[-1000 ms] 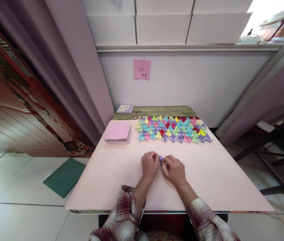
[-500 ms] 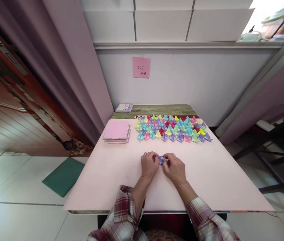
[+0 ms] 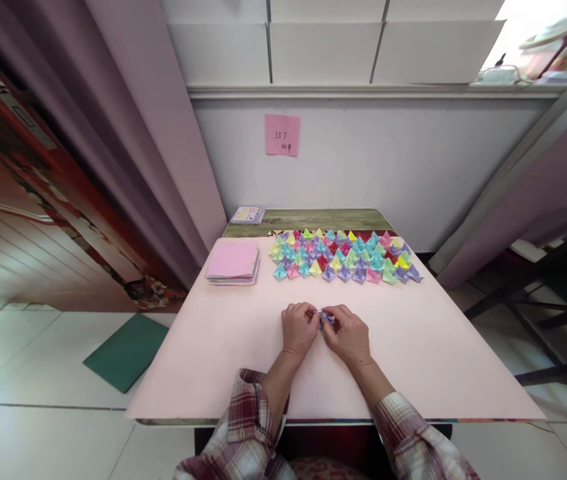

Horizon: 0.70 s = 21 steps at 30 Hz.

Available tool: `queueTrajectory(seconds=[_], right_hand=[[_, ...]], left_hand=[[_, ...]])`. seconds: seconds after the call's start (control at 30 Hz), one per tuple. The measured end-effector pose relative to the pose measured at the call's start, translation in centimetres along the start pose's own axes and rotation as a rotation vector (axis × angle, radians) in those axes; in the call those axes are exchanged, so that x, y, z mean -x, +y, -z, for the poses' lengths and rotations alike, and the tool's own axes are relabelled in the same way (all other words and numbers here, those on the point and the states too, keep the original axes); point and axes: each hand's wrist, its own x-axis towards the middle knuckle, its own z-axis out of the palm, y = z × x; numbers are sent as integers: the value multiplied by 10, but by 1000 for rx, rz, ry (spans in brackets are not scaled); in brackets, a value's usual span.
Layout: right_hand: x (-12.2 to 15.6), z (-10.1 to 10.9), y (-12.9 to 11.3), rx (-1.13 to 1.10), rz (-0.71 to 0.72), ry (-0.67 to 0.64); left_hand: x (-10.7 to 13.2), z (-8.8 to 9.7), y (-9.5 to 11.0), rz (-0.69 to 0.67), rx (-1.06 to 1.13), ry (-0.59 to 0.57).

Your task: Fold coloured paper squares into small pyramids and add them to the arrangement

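Purple is the small folded paper (image 3: 327,319) which we see between the two hands, over the middle of the table (image 3: 258,365); the fingers of the left hand (image 3: 299,328) are pinched on its left side, and those of the right hand (image 3: 348,335) on its right side; they hide most of it, so we cannot tell how its folds lie, nor whether it touches the table. We find wide room for moving at both sides of the hands, out to the slanting table edges; toward the far edge, well apart from the hands, stand close rows of coloured folded papers (image 3: 344,257); left of these rows, near the left edge, lies a stack of square paper (image 3: 233,260), its edges slightly uneven.
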Motion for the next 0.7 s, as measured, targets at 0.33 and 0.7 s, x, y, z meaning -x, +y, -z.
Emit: queueTrajectory(seconds=[0.33,0.7], right_hand=[[0,2,0,-30,-4,-38],[-1,0,1,-23,-72,-32]], left_hand=[[1,-2,-1,-3,-27,-12],[0,-2,0,15,-60,-32]])
